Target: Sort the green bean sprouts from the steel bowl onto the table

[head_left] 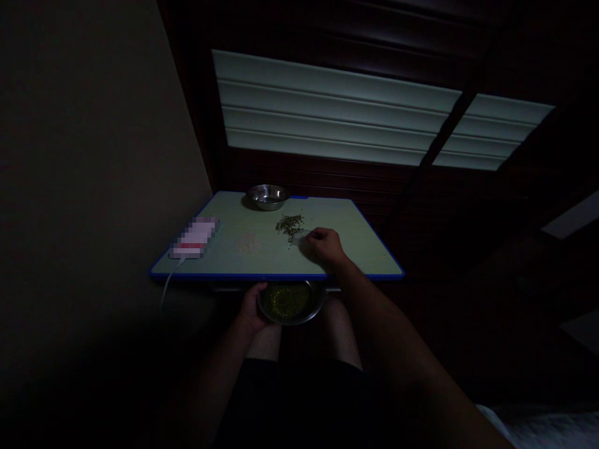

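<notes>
My left hand is clamped on the rim of the near bowl, at its nine o'clock, thumb over the edge, just below the table's six o'clock side. Green grains cover its floor. My right hand, at three o'clock on the table, has its fingers pinched together, seemingly on a thin clear piece beside the dark heap. That heap, near the middle toward one o'clock, is loose, with strays around it. I'd judge the work part done: plenty already sits in my bowl, while the heap is left to deal with. A pale scatter lies apart toward eight o'clock. Farther out, a second steel bowl stands at twelve and a blurred-out device lies at nine, its white cable trailing off the edge.
</notes>
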`<move>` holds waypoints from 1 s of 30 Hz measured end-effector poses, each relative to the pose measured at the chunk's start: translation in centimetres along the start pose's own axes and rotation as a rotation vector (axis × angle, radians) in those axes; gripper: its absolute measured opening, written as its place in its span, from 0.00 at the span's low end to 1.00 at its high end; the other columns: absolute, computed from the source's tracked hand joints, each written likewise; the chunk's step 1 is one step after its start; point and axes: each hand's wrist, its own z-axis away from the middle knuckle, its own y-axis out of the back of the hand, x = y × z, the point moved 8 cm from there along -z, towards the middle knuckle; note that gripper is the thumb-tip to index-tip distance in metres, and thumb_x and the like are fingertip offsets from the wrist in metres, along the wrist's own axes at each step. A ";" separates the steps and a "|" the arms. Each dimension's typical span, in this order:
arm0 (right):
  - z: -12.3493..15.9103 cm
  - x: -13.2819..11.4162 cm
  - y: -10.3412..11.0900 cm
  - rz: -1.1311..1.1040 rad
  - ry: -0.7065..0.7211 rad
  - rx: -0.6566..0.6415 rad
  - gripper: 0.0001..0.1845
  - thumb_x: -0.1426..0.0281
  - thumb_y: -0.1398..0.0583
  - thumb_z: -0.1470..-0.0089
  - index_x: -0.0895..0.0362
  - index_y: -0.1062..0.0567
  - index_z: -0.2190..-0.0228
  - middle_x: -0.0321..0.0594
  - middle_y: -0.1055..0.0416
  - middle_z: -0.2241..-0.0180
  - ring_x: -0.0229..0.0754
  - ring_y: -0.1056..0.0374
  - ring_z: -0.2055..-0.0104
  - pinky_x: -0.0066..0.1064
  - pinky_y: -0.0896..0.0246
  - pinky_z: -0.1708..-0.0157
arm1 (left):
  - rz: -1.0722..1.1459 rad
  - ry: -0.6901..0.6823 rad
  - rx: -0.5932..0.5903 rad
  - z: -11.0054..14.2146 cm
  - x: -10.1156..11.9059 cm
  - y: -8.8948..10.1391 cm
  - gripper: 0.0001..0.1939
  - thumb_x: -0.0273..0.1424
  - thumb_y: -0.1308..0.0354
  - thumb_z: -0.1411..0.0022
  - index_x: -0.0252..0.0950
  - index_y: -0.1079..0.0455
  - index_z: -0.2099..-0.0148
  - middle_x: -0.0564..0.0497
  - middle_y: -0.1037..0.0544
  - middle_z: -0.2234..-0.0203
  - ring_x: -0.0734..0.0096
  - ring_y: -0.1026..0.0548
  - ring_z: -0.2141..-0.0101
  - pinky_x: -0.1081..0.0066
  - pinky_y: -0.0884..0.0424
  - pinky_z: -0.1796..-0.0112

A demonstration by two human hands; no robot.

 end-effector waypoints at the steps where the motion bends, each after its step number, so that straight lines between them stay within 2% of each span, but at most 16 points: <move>1: 0.0 0.0 0.1 0.020 0.003 0.011 0.07 0.69 0.42 0.60 0.59 0.24 0.78 0.36 0.28 0.78 0.37 0.34 0.73 0.28 0.42 0.70 | 0.006 0.002 -0.008 -0.1 0.0 0.0 0.23 0.28 0.44 0.48 0.33 0.28 0.48 0.42 0.17 0.70 0.51 0.19 0.68 0.48 0.28 0.56; 10: 0.1 0.0 1.0 0.100 -0.009 0.118 0.08 0.69 0.43 0.57 0.58 0.24 0.77 0.37 0.27 0.77 0.37 0.34 0.72 0.28 0.42 0.69 | 0.012 0.015 -0.016 -0.1 -0.1 0.1 0.22 0.28 0.43 0.49 0.34 0.28 0.49 0.43 0.17 0.71 0.51 0.19 0.68 0.47 0.29 0.55; 16: 0.1 -0.2 0.5 -0.007 -0.008 0.069 0.07 0.70 0.42 0.58 0.58 0.24 0.77 0.37 0.26 0.77 0.37 0.33 0.72 0.27 0.40 0.69 | 0.001 0.022 -0.028 0.1 -0.1 -0.2 0.22 0.28 0.44 0.48 0.33 0.28 0.49 0.43 0.17 0.71 0.50 0.19 0.68 0.46 0.29 0.55; 23: 0.0 0.1 -0.1 0.036 0.015 0.011 0.07 0.70 0.41 0.58 0.58 0.23 0.76 0.36 0.26 0.77 0.38 0.33 0.72 0.28 0.41 0.70 | -0.025 -0.004 -0.015 0.3 0.0 -0.3 0.22 0.28 0.44 0.48 0.32 0.29 0.49 0.43 0.17 0.71 0.51 0.19 0.68 0.47 0.29 0.55; 30: -0.1 0.3 0.5 0.100 0.008 0.091 0.08 0.69 0.43 0.55 0.58 0.23 0.76 0.38 0.26 0.76 0.38 0.33 0.72 0.28 0.41 0.70 | -0.012 0.002 -0.009 0.4 0.0 -0.5 0.22 0.28 0.44 0.48 0.33 0.28 0.49 0.43 0.17 0.72 0.52 0.19 0.69 0.47 0.29 0.55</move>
